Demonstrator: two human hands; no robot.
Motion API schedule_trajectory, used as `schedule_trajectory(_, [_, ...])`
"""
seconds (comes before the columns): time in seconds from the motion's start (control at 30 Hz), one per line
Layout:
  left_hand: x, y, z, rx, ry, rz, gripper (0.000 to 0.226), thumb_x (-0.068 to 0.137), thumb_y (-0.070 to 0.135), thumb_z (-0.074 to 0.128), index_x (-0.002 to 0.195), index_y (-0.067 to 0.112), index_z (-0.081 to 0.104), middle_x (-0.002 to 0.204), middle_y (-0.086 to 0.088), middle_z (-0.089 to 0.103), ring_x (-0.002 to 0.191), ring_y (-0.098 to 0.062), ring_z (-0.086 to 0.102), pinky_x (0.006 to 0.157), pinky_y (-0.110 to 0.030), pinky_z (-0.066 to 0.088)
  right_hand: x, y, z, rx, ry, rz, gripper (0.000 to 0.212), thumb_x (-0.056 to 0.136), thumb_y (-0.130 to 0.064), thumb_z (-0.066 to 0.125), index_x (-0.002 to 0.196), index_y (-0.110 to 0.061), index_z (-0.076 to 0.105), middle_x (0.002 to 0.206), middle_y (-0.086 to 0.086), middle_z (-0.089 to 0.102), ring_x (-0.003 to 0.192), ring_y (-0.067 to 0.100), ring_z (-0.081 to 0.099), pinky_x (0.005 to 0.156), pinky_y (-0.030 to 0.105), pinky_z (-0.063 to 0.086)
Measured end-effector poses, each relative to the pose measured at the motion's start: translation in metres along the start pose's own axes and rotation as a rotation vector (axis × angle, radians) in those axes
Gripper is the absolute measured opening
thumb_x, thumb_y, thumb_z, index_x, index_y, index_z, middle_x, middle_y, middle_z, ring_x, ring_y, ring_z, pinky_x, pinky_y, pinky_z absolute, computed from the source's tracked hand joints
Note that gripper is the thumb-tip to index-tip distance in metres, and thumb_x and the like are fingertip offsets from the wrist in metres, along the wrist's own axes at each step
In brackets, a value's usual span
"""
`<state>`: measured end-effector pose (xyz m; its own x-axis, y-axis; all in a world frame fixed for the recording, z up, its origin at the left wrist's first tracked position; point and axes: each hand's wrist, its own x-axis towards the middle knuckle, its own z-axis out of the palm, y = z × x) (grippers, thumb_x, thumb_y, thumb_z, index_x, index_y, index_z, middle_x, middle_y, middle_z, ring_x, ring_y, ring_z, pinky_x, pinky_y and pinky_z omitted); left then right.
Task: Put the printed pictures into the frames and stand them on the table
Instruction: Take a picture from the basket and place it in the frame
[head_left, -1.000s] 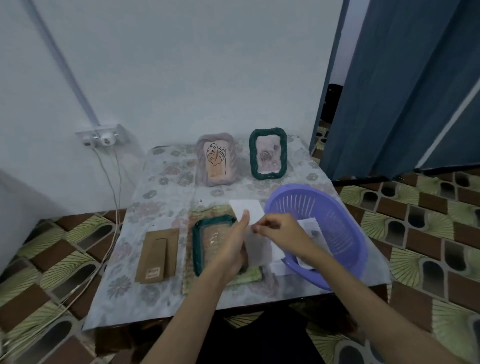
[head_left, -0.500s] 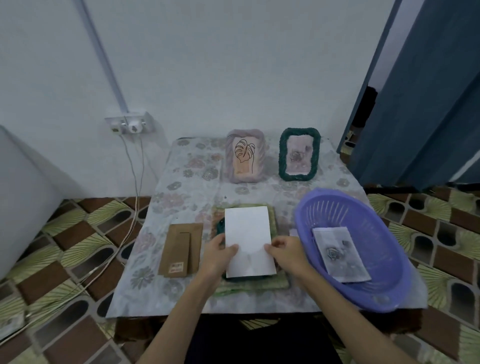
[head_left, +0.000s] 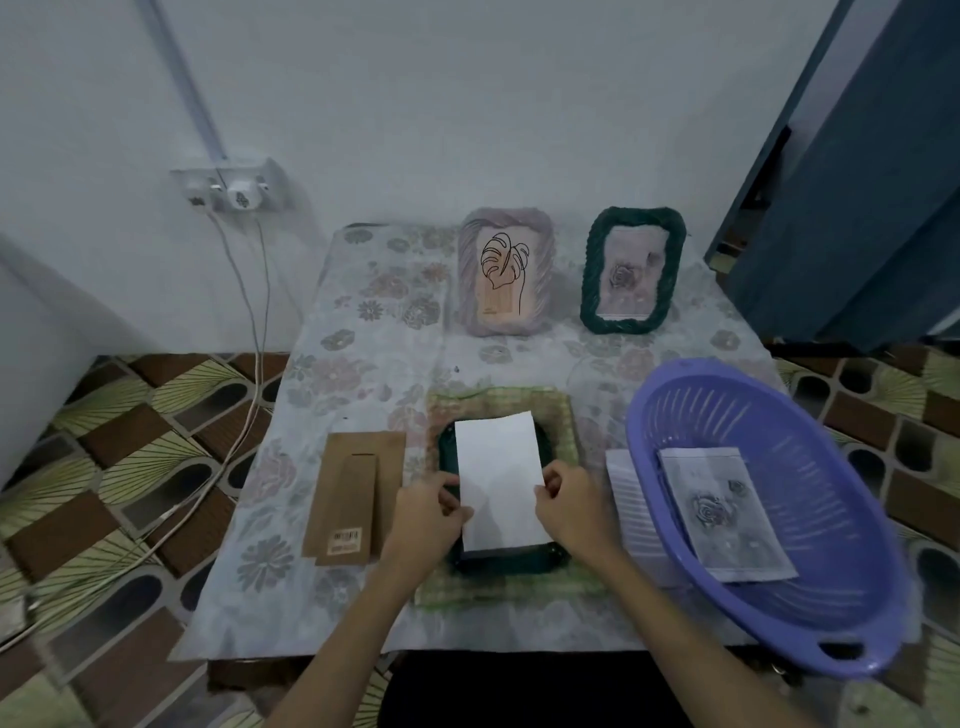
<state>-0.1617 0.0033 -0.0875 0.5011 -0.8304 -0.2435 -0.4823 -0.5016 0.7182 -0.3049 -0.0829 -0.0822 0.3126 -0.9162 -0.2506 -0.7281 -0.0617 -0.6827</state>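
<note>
Since half a second ago we have barely shifted the print (head_left: 497, 478): it was already flat over the frame, and now it sits a touch lower and squarer, both hands closer in on its near corners. A second ago it was still tilted up in the air between us.

Our left hand (head_left: 427, 514) pinches the print's left edge with thumb and curled fingers, and our right hand (head_left: 570, 506) pinches the right edge the same way. The print lies blank side up on the dark green frame (head_left: 496, 558), which rests face down on a green mat (head_left: 563, 410) near the front edge of the worktop (head_left: 363, 364).

Two frames are done, as far as we can judge: a mauve frame (head_left: 503, 275) and a green frame (head_left: 631, 270) stand filled along the back edge. This third one appears only half loaded; the brown backing (head_left: 353, 499), lying just left of the mat, has yet to go on. Another print (head_left: 724, 514) waits in the purple basket (head_left: 769, 509) at the front right corner, so at least that one is left, though we see no spare frame for it.
</note>
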Motion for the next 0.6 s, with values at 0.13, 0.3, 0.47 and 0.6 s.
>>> schedule_trajectory(0.13, [0.002, -0.002, 0.001, 0.042, -0.018, 0.037, 0.047, 0.086, 0.016, 0.067, 0.130, 0.011, 0.052, 0.098, -0.008, 0.067, 0.084, -0.013, 0.057, 0.079, -0.020, 0.044, 0.001, 0.008, 0.010, -0.038, 0.008, -0.009, 0.004, 0.086, -0.006, 0.052, 0.085, -0.002, 0.050, 0.073, 0.013, 0.052, 0.060, 0.019, 0.043, 0.053, 0.029, 0.033])
schedule_trajectory(0.3, [-0.001, -0.008, 0.001, 0.058, -0.051, 0.065, 0.041, 0.082, 0.013, 0.071, 0.122, 0.007, 0.060, 0.100, -0.005, 0.064, 0.082, -0.009, 0.056, 0.073, -0.005, 0.038, -0.004, 0.011, 0.007, -0.074, -0.007, -0.056, 0.027, 0.088, -0.005, 0.051, 0.115, -0.007, 0.050, 0.094, 0.010, 0.055, 0.079, 0.018, 0.048, 0.063, 0.027, 0.036])
schedule_trajectory(0.47, [-0.002, -0.014, -0.001, 0.106, -0.150, 0.092, 0.049, 0.078, 0.009, 0.074, 0.124, 0.007, 0.058, 0.115, -0.009, 0.061, 0.093, -0.010, 0.055, 0.082, -0.012, 0.046, -0.010, 0.016, 0.003, -0.161, -0.143, -0.115, 0.051, 0.085, -0.010, 0.058, 0.134, -0.008, 0.043, 0.122, 0.008, 0.049, 0.105, 0.024, 0.052, 0.087, 0.034, 0.047])
schedule_trajectory(0.6, [-0.005, -0.016, 0.002, 0.157, -0.123, 0.127, 0.043, 0.080, 0.010, 0.072, 0.121, 0.008, 0.060, 0.114, -0.009, 0.060, 0.090, -0.011, 0.057, 0.087, -0.019, 0.049, -0.013, 0.018, -0.002, -0.207, -0.241, -0.146, 0.057, 0.086, -0.009, 0.060, 0.138, -0.006, 0.039, 0.130, 0.006, 0.041, 0.113, 0.024, 0.047, 0.099, 0.035, 0.041])
